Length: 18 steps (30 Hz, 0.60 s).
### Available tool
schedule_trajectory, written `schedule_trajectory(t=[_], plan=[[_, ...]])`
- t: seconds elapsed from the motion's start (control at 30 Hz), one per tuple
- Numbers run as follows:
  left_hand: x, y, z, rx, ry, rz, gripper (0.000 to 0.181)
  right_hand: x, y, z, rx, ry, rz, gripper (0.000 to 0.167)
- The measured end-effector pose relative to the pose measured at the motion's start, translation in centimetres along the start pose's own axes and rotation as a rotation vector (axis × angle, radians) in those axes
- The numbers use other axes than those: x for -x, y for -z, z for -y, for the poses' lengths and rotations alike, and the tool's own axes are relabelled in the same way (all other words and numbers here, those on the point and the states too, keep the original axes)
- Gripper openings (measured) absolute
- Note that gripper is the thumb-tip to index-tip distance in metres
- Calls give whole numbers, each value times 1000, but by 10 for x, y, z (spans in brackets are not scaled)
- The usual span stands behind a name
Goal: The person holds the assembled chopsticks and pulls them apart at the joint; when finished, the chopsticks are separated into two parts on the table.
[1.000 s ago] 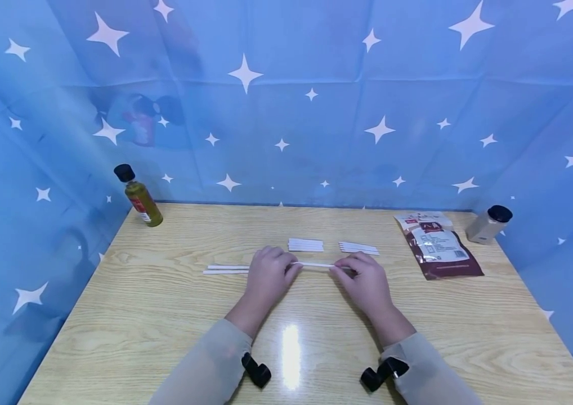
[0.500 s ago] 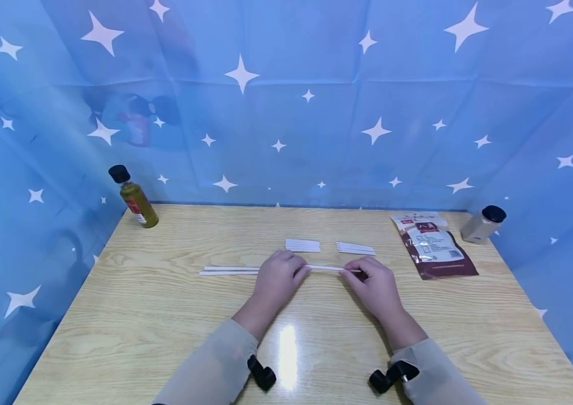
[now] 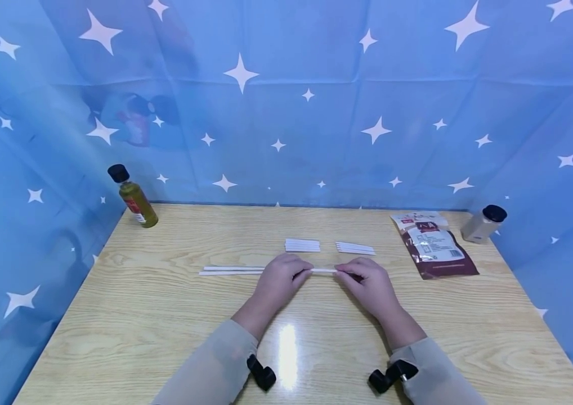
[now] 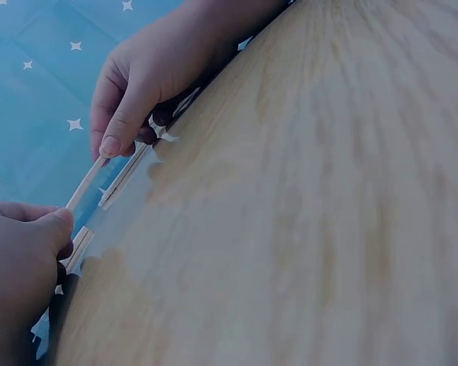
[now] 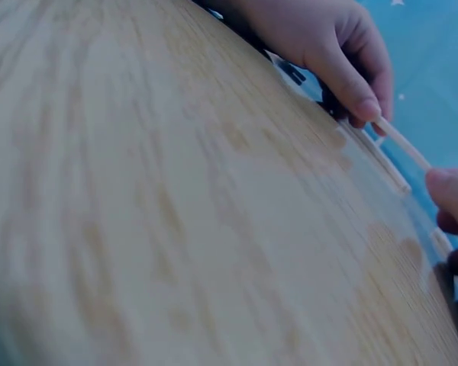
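A thin white stick [image 3: 323, 270] is held level just above or on the table, between my two hands. My left hand [image 3: 280, 280] pinches it between thumb and fingers. On the other side, my right hand [image 3: 369, 283] pinches it too, leaving a short bare stretch between the fingertips. In the left wrist view the same stick [image 4: 85, 183] looks straight. Long white sticks [image 3: 231, 271] lie side by side to the left, partly hidden behind my left hand. Beyond the hands lie two groups of shorter white sticks, one at left [image 3: 302, 245] and one at right [image 3: 355, 248].
A bottle of yellow-green liquid [image 3: 138, 202] with a black cap stands at the table's back left. At the back right are a maroon and white pouch [image 3: 435, 247] and a black-lidded shaker jar [image 3: 481, 225]. A blue starry curtain [image 3: 276, 101] borders the wooden table [image 3: 165, 326].
Both hands shifted a little right and nearer in the view at first. My right hand then slid left toward the left one, so less of the stick shows between them.
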State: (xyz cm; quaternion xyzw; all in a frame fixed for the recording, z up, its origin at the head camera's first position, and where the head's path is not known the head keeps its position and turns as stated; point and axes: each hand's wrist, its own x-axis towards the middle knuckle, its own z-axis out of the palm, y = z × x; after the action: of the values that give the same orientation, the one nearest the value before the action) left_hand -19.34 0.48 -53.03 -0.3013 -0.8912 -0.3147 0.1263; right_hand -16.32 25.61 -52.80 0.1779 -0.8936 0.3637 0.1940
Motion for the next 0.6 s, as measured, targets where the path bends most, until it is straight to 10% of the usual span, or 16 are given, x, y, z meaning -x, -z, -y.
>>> schedule_trajectory(t=[0.6], plan=[[-1,-1,-1,37,54,16,11,-3,3,3,16,-31,55,8]])
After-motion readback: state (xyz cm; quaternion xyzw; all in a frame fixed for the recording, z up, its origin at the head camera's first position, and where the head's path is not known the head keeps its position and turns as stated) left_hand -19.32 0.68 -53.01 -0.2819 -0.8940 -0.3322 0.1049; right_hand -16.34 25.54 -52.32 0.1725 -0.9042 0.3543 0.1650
